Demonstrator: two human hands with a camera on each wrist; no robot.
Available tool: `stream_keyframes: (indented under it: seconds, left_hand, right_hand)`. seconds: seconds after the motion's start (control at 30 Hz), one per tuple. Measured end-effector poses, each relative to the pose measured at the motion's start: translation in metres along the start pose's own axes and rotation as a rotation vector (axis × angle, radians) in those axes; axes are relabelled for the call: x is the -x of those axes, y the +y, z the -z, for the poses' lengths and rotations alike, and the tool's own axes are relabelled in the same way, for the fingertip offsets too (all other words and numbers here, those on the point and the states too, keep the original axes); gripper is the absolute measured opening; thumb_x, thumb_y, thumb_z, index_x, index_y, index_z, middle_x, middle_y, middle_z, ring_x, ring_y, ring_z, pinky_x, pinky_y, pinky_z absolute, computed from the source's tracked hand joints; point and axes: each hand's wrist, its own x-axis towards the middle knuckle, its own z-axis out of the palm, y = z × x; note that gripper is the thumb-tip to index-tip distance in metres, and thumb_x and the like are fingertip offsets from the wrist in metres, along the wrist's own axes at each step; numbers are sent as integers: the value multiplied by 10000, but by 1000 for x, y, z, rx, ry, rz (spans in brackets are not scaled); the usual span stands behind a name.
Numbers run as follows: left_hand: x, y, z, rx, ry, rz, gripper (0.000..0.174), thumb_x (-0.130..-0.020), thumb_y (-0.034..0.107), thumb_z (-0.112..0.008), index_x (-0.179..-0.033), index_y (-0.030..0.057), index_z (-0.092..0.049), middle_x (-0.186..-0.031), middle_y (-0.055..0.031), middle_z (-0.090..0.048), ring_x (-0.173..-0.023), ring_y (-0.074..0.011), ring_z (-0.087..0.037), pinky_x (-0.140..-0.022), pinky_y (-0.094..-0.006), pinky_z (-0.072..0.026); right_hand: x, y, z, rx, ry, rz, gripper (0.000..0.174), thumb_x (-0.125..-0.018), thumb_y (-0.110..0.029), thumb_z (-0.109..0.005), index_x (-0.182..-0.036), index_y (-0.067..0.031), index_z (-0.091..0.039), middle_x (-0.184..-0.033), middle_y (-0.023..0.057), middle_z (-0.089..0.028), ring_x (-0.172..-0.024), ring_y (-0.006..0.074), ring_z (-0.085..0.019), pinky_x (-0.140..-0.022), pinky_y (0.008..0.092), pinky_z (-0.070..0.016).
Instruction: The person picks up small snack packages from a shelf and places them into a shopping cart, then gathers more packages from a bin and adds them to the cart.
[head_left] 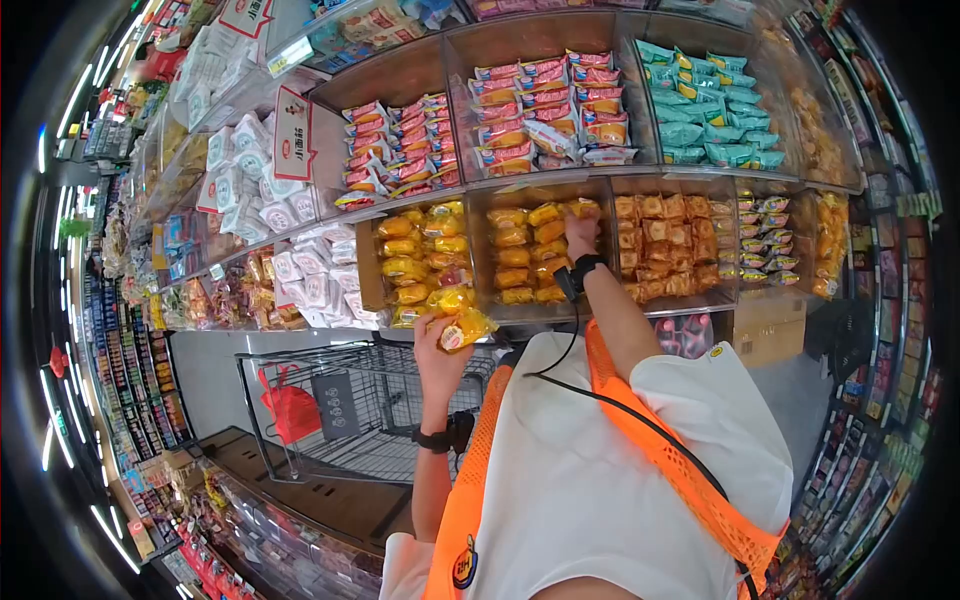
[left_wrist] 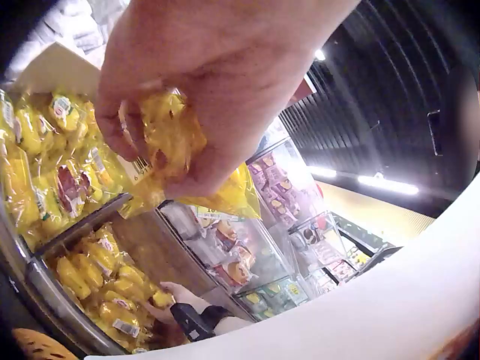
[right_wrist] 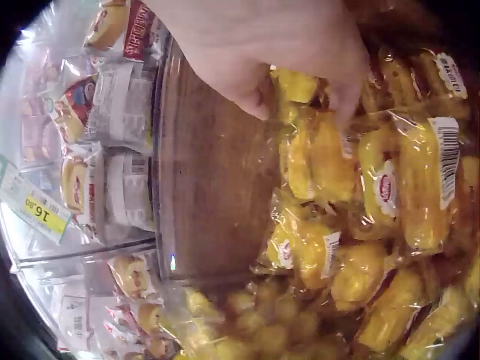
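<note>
My left hand [head_left: 440, 360] grips yellow plastic-wrapped bread [head_left: 468, 328] in front of a bin. In the left wrist view my fingers curl round the crinkled clear and yellow wrapper [left_wrist: 171, 135], and the palm hides part of it. My right hand [head_left: 581, 238] reaches into the neighbouring bin, at its upper right corner. There, in the right wrist view, thumb and fingers pinch a small yellow bread pack [right_wrist: 297, 85] from both sides. More yellow packs with white labels [right_wrist: 386, 187] lie in rows right beside those fingers.
Clear dividers [head_left: 612, 235] separate the bins. Teal packs [head_left: 715, 110] and red-and-white packs [head_left: 550, 105] fill the upper shelf; brown square breads [head_left: 665, 235] lie to the right. A wire shopping cart [head_left: 375, 400] with a red bag [head_left: 291, 408] stands at lower left. A cable [head_left: 640, 412] crosses my front.
</note>
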Motion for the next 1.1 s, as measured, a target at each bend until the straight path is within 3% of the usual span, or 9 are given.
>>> stream_keyframes:
  seconds: [0.07, 0.17, 0.27, 0.37, 0.47, 0.67, 0.87, 0.97, 1.1]
  left_hand:
    - [-1, -1, -4, 18, -13, 13, 467, -596, -25, -760, -1051, -15, -653, -1149, -156, -540, -1047, -339, -584, -894, -373, -489]
    - [-3, -1, -7, 25, -17, 8, 468, -598, -31, -755, -1053, -15, -648, -1152, -157, -534, -1051, -340, -582, -892, -374, -489]
    - [-4, 1, -10, 13, -12, -12, 466, -598, -28, -753, -1051, -13, -646, -1152, -158, -530, -1054, -338, -581, -890, -376, -491]
    - [-3, 2, -11, 45, -7, 5, 463, -598, -21, -755, -1048, -8, -646, -1150, -157, -529, -1052, -336, -581, -887, -378, -494]
    - [-1, 1, -10, 44, -16, 20, 468, -595, -17, -758, -1049, -5, -648, -1143, -153, -530, -1047, -334, -583, -884, -379, -496]
    - [5, -1, -13, 33, -2, 34, 474, -591, -12, -760, -1052, -2, -649, -1120, -148, -533, -1035, -332, -585, -878, -374, -496]
    - [9, -5, -21, 58, -8, 54, 457, -601, -3, -763, -1045, -4, -649, -1112, -153, -532, -1032, -333, -584, -880, -370, -491]
    - [7, 0, -25, 68, -15, 63, 447, -606, 7, -766, -1037, -9, -647, -1114, -160, -541, -1043, -338, -581, -892, -372, -485]
    - [8, 9, -24, 39, -20, 65, 437, -608, 12, -766, -1029, -7, -651, -1117, -163, -551, -1049, -337, -580, -900, -373, -481]
  right_hand:
    - [6, 8, -10, 72, 150, 149, 627, -857, -269, -742, -1290, -83, -328, -1003, 195, -638, -903, 361, -645, -759, 467, -532]
    - [8, 5, -1, -614, -152, -314, 451, -889, -247, -718, -1176, -51, -431, -967, 164, -639, -796, 275, -664, -640, 368, -544]
    - [10, 1, 12, -816, -297, -424, 235, -920, -222, -683, -973, -57, -525, -830, 109, -636, -659, 196, -637, -521, 281, -489]
    - [1, 9, 15, -810, -461, -379, 225, -965, -261, -619, -871, -62, -575, -754, 83, -623, -640, 170, -617, -489, 298, -438]
    - [-5, 12, 3, -638, -362, -364, 291, -993, -314, -563, -878, -49, -604, -770, 84, -620, -662, 173, -608, -516, 335, -419]
    - [33, -2, 6, -201, 58, 146, 366, -950, -340, -627, -914, 24, -639, -841, 115, -673, -816, 284, -647, -723, 400, -475]
    - [39, 10, -7, -363, 236, 208, 232, -936, -244, -657, -928, -13, -674, -993, 179, -658, -857, 313, -632, -751, 391, -485]
    - [23, 22, -21, -413, 159, 261, 232, -951, -220, -633, -992, 5, -670, -1020, 138, -628, -908, 270, -612, -771, 356, -496]
    - [-24, 60, -41, -114, 186, 379, 277, -944, -244, -643, -998, 24, -688, -882, 180, -696, -832, 332, -664, -712, 423, -509]
